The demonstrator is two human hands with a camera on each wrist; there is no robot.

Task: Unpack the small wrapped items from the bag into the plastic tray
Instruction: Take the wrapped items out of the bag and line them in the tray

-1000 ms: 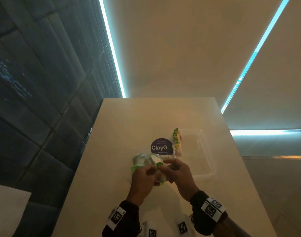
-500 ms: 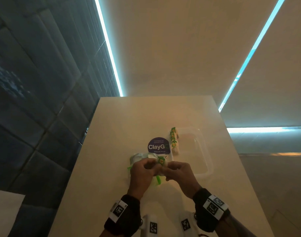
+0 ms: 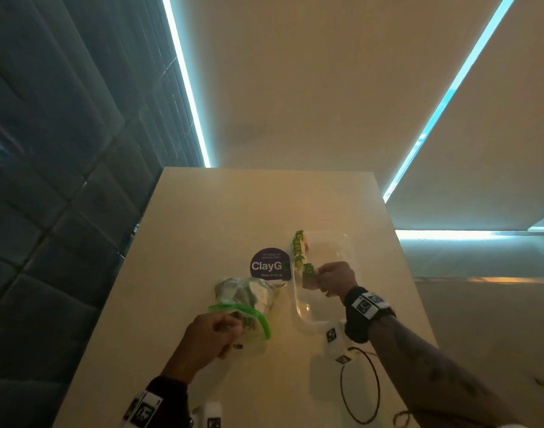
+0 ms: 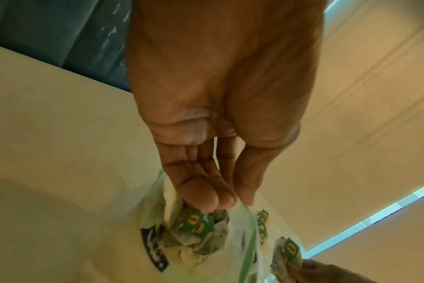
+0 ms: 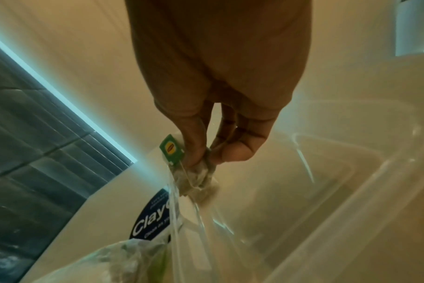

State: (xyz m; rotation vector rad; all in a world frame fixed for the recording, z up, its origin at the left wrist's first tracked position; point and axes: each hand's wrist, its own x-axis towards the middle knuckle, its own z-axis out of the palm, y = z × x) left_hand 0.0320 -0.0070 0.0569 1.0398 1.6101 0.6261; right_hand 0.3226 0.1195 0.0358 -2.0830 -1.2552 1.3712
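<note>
A clear zip bag with a green rim lies on the table, full of several small wrapped tea bags. My left hand pinches the bag's near rim and keeps the mouth up. The clear plastic tray stands right of the bag. A row of tea bags with green tags leans along the tray's left wall. My right hand pinches one tea bag by its body over the tray's left side; its green tag sticks up.
A round purple sticker lies on the table between bag and tray. A black cord loop and white tagged blocks lie near the table's front edge. A dark tiled wall runs along the left.
My right hand has left the bag's mouth and moved right to the tray with one tea bag. My left hand has stayed at the bag's rim.
</note>
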